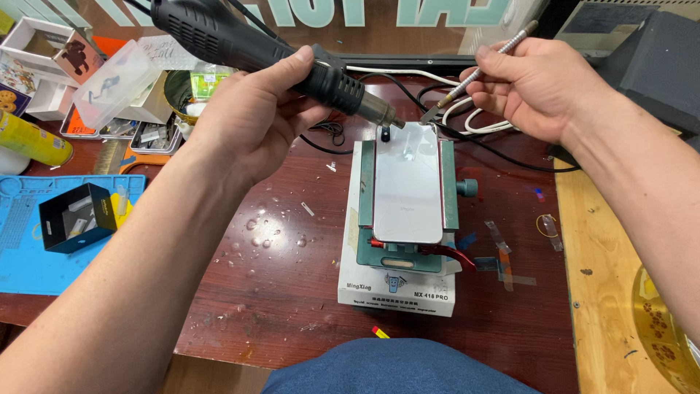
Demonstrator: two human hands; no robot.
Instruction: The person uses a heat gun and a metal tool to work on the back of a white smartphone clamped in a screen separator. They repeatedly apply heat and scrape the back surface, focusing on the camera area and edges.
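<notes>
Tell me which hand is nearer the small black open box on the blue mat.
Left. The left hand, gripping the black heat gun, is up and right of the black box; the right hand, holding metal tweezers, is far across the bench.

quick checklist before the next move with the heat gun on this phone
1. Left hand grip on heat gun: firm, ok.
2. Nozzle over the phone top edge: ok.
3. Phone seated between the green clamp sides: ok.
4. Right hand grip on metal tool, tip near the top corner: ok.
5. Gun running or hot: cannot tell.
6. White cable close behind the nozzle: not ok.
</notes>
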